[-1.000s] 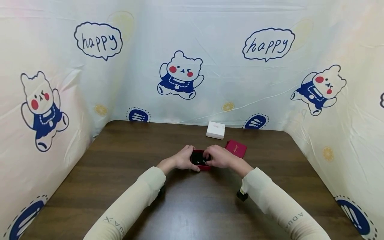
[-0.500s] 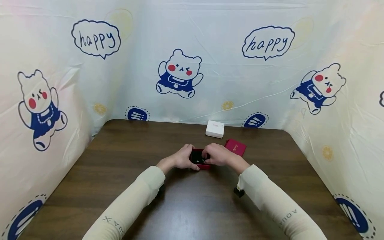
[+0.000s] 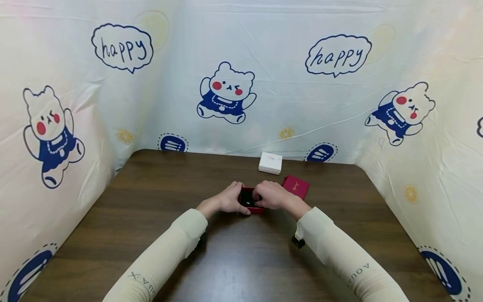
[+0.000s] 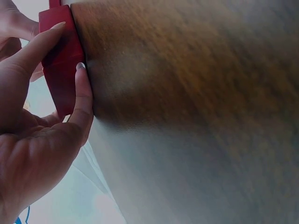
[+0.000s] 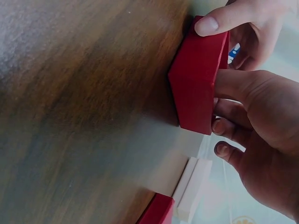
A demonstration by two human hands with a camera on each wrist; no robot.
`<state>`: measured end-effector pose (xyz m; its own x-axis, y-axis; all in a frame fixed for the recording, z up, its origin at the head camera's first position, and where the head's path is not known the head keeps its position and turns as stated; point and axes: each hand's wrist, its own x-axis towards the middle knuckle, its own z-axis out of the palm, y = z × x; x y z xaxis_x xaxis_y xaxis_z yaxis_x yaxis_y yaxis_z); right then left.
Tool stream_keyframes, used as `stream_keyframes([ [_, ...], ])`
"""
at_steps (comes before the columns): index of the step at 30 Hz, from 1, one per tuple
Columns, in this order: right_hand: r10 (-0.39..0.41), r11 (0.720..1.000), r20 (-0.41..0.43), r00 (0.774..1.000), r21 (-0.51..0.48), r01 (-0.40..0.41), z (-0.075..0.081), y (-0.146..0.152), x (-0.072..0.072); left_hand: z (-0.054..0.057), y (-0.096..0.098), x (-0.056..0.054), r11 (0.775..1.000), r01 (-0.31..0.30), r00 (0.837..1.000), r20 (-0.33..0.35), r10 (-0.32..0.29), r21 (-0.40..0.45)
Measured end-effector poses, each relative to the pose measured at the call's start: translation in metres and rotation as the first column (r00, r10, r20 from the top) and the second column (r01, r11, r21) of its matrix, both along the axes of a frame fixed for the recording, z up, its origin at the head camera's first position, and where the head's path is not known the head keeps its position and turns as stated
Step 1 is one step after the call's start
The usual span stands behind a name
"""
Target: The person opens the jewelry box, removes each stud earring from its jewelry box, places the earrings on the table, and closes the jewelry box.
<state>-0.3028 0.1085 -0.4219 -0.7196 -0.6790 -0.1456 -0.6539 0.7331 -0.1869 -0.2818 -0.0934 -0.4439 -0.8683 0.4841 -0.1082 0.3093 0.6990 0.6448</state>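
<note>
A small red jewellery box [image 3: 257, 211] with a black insert [image 3: 247, 196] stands on the brown table in the head view. My left hand [image 3: 229, 199] grips its left end, thumb along the near wall and fingers at the far side. One tiny silvery stud-like piece [image 3: 247, 203] shows on the insert. Over the box's right half, my right hand [image 3: 273, 195] reaches in with curled fingers. In the right wrist view, the red wall [image 5: 194, 100] hides that hand's thumb tip and some fingertips, so any pinch cannot be made out. The left wrist view shows the left fingers against the box [image 4: 60, 58].
A flat dark-red lid-like piece [image 3: 297, 186] with gold lettering lies just right of the right hand. Behind it stands a white box [image 3: 270, 162] near the table's back edge. A printed cloth [image 3: 226, 37] hangs around the table [image 3: 170, 176].
My right hand has shifted slightly left over the insert, and its fingers now mostly cover a second silvery piece seen earlier. The left hand stays on the box.
</note>
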Motion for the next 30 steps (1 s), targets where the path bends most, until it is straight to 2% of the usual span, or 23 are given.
stream_keyframes([
  [7, -0.001, 1.0, -0.006, 1.0, 0.0, 0.001, -0.001, -0.0013, 0.0001, 0.0006, 0.0005, 0.0009, 1.0, -0.001, 1.0, 0.003, 0.001, 0.002],
  [18, 0.038, 0.999, -0.029, 0.999, -0.018, -0.039, -0.0019, -0.0042, -0.0018, 0.0003, -0.0002, 0.0008, 1.0, 0.0, 1.0, -0.002, 0.0, 0.005],
  [30, -0.002, 0.996, 0.05, 0.999, -0.091, 0.007, -0.0001, -0.0002, -0.0012, -0.0052, 0.0002, -0.001, 1.0, 0.001, 1.0, -0.025, -0.001, 0.01],
])
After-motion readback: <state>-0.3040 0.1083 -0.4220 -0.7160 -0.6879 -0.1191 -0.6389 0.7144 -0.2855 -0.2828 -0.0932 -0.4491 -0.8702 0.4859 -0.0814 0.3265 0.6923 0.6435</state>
